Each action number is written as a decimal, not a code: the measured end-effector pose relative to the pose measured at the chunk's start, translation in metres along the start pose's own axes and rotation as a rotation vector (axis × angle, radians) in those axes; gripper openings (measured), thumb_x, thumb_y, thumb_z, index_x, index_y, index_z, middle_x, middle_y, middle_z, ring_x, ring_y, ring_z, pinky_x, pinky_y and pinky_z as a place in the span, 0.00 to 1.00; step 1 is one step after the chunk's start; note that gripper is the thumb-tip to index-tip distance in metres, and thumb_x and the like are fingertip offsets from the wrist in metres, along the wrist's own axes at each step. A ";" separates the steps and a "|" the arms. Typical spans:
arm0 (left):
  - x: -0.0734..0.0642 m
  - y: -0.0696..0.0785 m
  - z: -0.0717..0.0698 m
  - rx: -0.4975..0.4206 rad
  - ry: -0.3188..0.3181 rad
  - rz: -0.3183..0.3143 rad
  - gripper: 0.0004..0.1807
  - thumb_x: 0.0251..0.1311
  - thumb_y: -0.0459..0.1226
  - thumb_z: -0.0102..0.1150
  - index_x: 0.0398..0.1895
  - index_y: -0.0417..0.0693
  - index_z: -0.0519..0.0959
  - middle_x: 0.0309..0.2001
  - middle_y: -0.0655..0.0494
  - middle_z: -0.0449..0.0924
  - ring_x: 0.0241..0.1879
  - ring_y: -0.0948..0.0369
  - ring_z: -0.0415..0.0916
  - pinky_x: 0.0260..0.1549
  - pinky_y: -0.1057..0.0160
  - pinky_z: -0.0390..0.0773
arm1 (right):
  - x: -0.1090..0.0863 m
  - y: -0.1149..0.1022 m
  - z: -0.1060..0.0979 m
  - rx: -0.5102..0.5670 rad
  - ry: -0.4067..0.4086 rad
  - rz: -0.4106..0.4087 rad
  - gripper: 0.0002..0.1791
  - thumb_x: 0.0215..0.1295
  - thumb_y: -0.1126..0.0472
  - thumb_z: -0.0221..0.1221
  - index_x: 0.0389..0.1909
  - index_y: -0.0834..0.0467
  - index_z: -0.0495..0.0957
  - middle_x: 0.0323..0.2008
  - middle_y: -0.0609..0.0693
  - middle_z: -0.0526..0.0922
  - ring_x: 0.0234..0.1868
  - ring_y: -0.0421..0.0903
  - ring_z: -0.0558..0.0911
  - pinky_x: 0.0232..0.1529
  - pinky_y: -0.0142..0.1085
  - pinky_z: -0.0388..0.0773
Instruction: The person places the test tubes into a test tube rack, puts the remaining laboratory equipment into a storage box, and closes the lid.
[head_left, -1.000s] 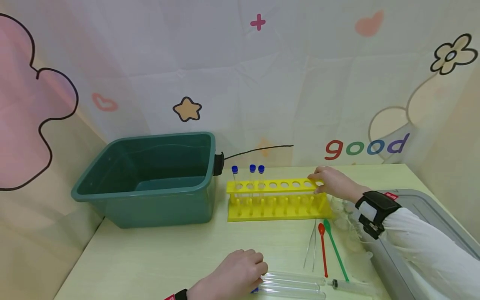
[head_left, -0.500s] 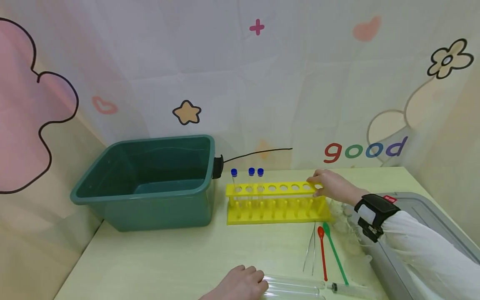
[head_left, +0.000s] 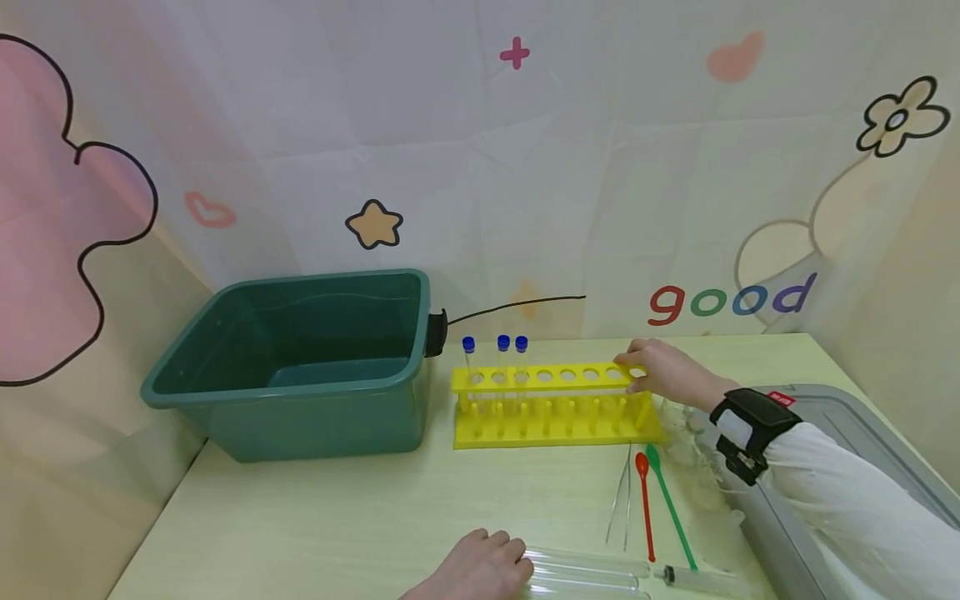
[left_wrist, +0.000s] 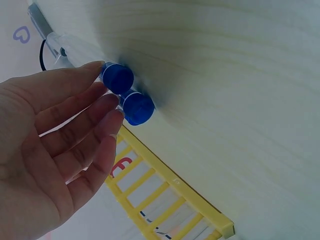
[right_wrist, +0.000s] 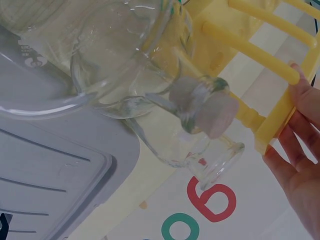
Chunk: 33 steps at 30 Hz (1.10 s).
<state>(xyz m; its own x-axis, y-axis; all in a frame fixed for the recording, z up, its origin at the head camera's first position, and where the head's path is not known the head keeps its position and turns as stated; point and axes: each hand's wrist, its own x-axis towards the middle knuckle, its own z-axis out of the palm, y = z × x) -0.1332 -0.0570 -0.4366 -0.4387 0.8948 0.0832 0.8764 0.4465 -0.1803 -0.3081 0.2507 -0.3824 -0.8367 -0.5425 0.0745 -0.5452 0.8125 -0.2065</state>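
Observation:
Near the front of the table my left hand [head_left: 476, 568] pinches a capped test tube [left_wrist: 118, 78] by its blue cap, thumb on one side and fingers on the other. A second blue-capped tube [left_wrist: 139, 108] lies right beside it. The clear tube bodies [head_left: 588, 575] stretch to the right in the head view, cut off by the lower edge. My right hand [head_left: 667, 372] grips the right end of the yellow test tube rack [head_left: 555, 437], thumb and fingers round its top bar. Three blue-capped tubes [head_left: 503, 342] stand upright at the rack's left end.
A green tub [head_left: 330, 425] stands at the back left. In front of the rack lie tweezers [head_left: 619, 500], a red spoon [head_left: 646, 508], a green spoon [head_left: 672, 508] and a syringe [head_left: 701, 581]. Clear glassware [right_wrist: 127, 55] sits right of the rack, beside a grey lid [head_left: 847, 417].
My left hand shows slightly lower in the head view, mostly along with a small tilt of the view. The right hand keeps its grip on the rack, which stays in place.

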 end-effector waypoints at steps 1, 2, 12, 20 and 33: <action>0.001 0.000 0.000 -0.008 -0.016 -0.003 0.22 0.58 0.59 0.44 0.23 0.54 0.75 0.20 0.65 0.60 0.18 0.69 0.51 0.15 0.74 0.49 | 0.000 0.000 0.000 0.002 0.000 0.003 0.24 0.43 0.68 0.69 0.45 0.68 0.78 0.32 0.52 0.74 0.34 0.51 0.72 0.37 0.40 0.73; 0.001 0.000 0.000 -0.016 -0.029 -0.006 0.22 0.58 0.59 0.44 0.24 0.54 0.76 0.20 0.65 0.61 0.18 0.69 0.52 0.15 0.74 0.50 | 0.000 0.000 0.000 0.004 0.000 0.006 0.24 0.43 0.68 0.69 0.45 0.68 0.78 0.32 0.52 0.74 0.34 0.51 0.72 0.37 0.40 0.73; 0.000 0.002 0.004 -0.010 -0.030 -0.021 0.21 0.59 0.58 0.45 0.21 0.55 0.75 0.21 0.66 0.62 0.18 0.69 0.53 0.14 0.74 0.49 | 0.001 0.001 0.002 0.012 0.003 0.000 0.24 0.42 0.68 0.69 0.45 0.67 0.78 0.33 0.52 0.74 0.35 0.52 0.73 0.37 0.40 0.73; 0.000 0.005 0.006 0.012 -0.023 -0.012 0.19 0.59 0.54 0.48 0.17 0.54 0.72 0.19 0.66 0.60 0.17 0.70 0.52 0.13 0.74 0.48 | 0.002 0.002 0.002 0.007 0.003 0.002 0.23 0.42 0.67 0.69 0.44 0.67 0.78 0.32 0.51 0.74 0.32 0.50 0.71 0.36 0.39 0.73; -0.003 0.001 0.005 0.073 0.077 0.029 0.20 0.59 0.55 0.46 0.17 0.54 0.71 0.19 0.66 0.59 0.17 0.70 0.50 0.13 0.75 0.45 | -0.002 -0.001 -0.001 -0.004 0.030 -0.048 0.22 0.43 0.68 0.68 0.43 0.69 0.78 0.31 0.51 0.73 0.32 0.50 0.72 0.34 0.39 0.72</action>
<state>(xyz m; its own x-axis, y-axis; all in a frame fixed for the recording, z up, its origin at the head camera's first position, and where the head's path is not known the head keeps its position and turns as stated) -0.1320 -0.0590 -0.4422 -0.3942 0.9065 0.1513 0.8707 0.4210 -0.2543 -0.3057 0.2508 -0.3817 -0.8106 -0.5746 0.1134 -0.5851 0.7864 -0.1979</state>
